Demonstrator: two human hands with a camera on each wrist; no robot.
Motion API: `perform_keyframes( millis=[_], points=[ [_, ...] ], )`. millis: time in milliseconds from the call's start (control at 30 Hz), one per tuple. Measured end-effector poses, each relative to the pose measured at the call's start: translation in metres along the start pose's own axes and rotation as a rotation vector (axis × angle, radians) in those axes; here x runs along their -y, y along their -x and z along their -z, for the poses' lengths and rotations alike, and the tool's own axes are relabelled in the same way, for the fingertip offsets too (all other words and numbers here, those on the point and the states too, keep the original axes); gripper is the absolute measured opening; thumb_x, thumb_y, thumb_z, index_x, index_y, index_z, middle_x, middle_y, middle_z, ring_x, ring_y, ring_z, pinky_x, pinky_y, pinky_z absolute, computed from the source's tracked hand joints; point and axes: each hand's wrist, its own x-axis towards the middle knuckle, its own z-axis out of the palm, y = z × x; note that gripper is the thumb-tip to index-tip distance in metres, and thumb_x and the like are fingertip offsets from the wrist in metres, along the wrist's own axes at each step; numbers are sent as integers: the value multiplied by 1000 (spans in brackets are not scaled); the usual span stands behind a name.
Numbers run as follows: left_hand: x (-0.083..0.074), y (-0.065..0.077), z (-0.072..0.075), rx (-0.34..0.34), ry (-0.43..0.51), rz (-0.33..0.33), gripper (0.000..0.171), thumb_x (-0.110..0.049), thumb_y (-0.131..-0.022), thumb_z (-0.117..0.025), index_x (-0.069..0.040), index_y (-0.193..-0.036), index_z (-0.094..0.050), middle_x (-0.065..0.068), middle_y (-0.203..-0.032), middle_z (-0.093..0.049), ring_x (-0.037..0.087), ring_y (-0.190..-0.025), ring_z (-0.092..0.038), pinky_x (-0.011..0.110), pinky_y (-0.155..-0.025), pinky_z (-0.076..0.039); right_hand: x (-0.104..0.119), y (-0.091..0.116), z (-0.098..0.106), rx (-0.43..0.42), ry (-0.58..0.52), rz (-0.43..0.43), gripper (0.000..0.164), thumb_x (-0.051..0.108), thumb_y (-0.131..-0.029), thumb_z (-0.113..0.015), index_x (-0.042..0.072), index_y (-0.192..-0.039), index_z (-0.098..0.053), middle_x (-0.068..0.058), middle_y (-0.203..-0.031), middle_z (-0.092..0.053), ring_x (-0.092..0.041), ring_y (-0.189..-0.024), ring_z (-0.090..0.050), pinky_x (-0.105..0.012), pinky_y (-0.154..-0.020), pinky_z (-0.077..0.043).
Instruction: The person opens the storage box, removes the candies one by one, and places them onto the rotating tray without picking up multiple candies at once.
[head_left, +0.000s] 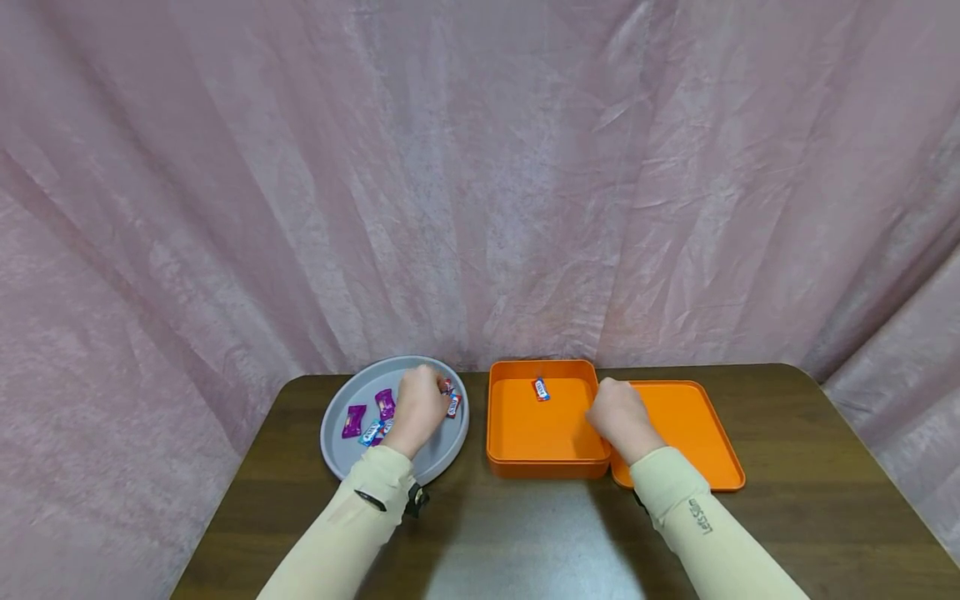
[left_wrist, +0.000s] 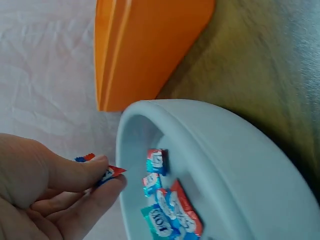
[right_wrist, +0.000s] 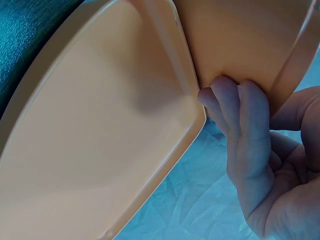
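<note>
My left hand (head_left: 420, 408) is over the right part of a round grey tray (head_left: 331, 433). Thumb and forefinger pinch a small candy (left_wrist: 111, 173) in a red and blue wrapper, held above the tray rim in the left wrist view. In the tray lie purple-wrapped candies (head_left: 354, 421) and several blue, white and red ones (left_wrist: 161, 222); the hand covers part of them. With my right hand (head_left: 622, 417) I grip the right wall of a square orange box (head_left: 547, 469), fingers on its outer side (right_wrist: 240, 45). One wrapped candy (head_left: 542, 389) lies inside that box.
A flat orange lid (head_left: 686, 425) lies on the wooden table (head_left: 795, 467) right of the box, close against it. Behind the table's far edge hangs a pink curtain (head_left: 525, 208). The tray stands left of the box.
</note>
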Motion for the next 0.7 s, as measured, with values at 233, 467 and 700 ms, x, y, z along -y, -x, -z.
perform_keyframes(
  millis=[233, 467, 700],
  points=[
    [5, 4, -4, 122, -26, 13, 20, 6, -60, -58, -12, -52, -59, 0, -54, -56, 16, -52, -46, 28, -44, -36, -1, 0, 1, -6, 3, 9, 18, 10, -79, -62, -3, -92, -61, -11, -75, -59, -24, -59, -52, -29, -47, -40],
    [7, 6, -9, 178, -92, -33, 18, 4, -60, -63, -13, -58, -67, 1, -61, -64, 18, -58, -56, 29, -52, -45, 0, 1, 1, 3, -2, 4, 19, 10, -80, -62, -3, -93, -61, -11, -75, -59, -24, -58, -52, -29, -47, -40],
    [9, 7, -12, 211, -111, -28, 24, -2, -62, -68, -15, -47, -55, -4, -48, -53, 17, -50, -47, 27, -48, -35, 1, 1, 1, 7, 9, 1, 20, 11, -80, -63, -4, -93, -61, -12, -75, -60, -24, -59, -53, -29, -47, -41]
  ],
)
